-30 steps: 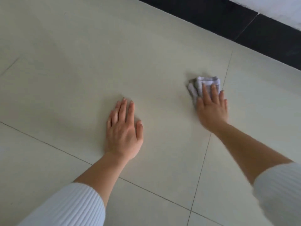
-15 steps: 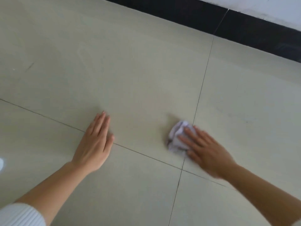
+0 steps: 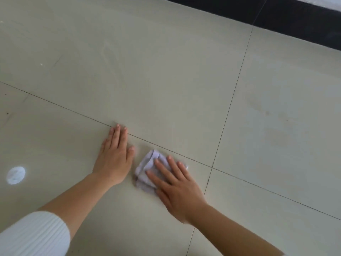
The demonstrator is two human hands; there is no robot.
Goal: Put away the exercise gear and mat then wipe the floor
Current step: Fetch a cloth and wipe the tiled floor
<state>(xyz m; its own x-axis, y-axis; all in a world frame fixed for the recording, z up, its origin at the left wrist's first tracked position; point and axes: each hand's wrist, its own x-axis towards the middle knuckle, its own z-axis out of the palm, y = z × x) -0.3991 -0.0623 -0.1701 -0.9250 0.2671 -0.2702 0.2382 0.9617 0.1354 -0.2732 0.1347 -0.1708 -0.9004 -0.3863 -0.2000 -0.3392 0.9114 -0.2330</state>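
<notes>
A crumpled pale cloth (image 3: pixel 144 166) lies on the floor (image 3: pixel 166 80) just below the centre of the frame, near where two grout lines (image 3: pixel 211 167) cross. The right hand (image 3: pixel 177 189) presses down on it with straight, spread fingers, flat on top rather than curled round it. Just to the left, the left hand (image 3: pixel 114 159) rests palm-down on the tile, fingers extended and together, holding nothing. A white ribbed sleeve (image 3: pixel 33 235) fills the lower left corner. A round bright reflection (image 3: pixel 15 175) sits at the left edge, and a black skirting band (image 3: pixel 276 13) runs across the upper right.
</notes>
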